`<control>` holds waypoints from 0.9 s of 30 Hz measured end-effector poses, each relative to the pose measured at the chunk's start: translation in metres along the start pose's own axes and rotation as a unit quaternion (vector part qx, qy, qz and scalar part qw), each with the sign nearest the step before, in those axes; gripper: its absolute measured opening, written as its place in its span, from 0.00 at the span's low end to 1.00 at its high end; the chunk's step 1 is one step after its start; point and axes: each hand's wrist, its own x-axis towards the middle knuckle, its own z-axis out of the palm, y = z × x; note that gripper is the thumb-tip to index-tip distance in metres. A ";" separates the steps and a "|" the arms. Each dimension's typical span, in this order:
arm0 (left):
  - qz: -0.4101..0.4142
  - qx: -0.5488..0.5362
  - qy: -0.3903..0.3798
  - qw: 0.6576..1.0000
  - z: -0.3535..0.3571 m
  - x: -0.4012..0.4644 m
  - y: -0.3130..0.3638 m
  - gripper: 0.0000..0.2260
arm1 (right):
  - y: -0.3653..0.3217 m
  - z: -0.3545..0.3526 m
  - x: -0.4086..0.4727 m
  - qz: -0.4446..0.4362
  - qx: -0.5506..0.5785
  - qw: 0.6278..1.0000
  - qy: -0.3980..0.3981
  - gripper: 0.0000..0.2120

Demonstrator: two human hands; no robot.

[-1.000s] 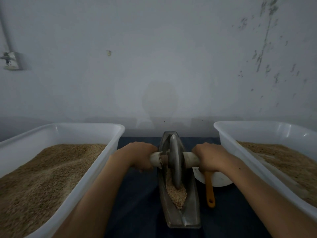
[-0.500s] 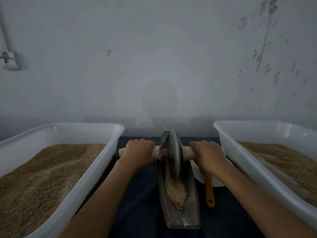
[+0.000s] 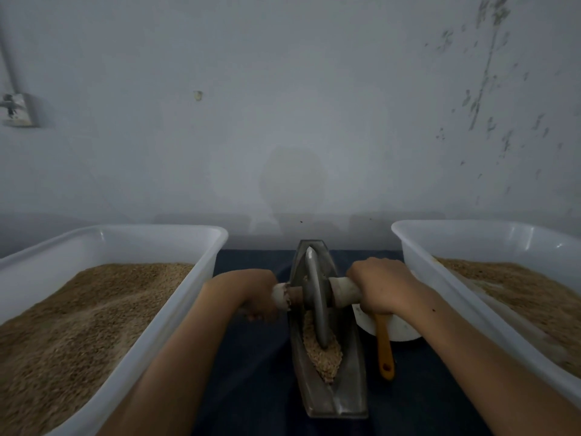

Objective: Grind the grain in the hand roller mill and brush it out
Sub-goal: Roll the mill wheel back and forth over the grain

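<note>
Metal boat-shaped trough point(image 3: 327, 401) of the hand mill sits lengthwise mid-bench on dark blue cloth point(image 3: 257, 372), betw. two white plastic tubs. Grinding wheel point(image 3: 316, 297) stands upright in the trough, its lower edge down in the grain point(image 3: 323, 357), which lies heaped in the trough's near half. Pale axle handle point(image 3: 344, 292) runs crosswise thru the wheel.

Left hand point(image 3: 251, 292) wraps the left end of the axle, fingers curled under it; hand is motion-blurred, so exact finger placement is hard to read. Right hand point(image 3: 382, 287) grips the right end, fingers curled over and round it, knuckles up.

Left tub point(image 3: 201, 234) approx. full of brown grain, touching the left forearm. Right tub point(image 3: 408, 247) also holds grain, lower level. Just beside the trough on the right: white bowl point(image 3: 396, 330), partly under the right hand, w/ an orange handle point(image 3: 385, 350) lying over its rim and pointing toward the camera; its head is hidden. Pale wall point(image 3: 283, 105) behind, scuffed at upper right.
</note>
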 end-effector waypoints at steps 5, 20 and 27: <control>-0.040 0.122 0.176 0.976 0.006 0.004 0.006 0.11 | 0.001 0.008 0.010 0.021 0.002 0.998 0.058 0.13; 0.009 0.026 0.006 1.000 -0.004 -0.006 0.007 0.07 | 0.008 -0.001 -0.001 -0.005 0.046 0.998 -0.053 0.10; -0.020 0.105 0.110 0.988 0.000 -0.002 0.011 0.06 | 0.005 0.007 0.006 0.022 0.052 0.998 -0.009 0.09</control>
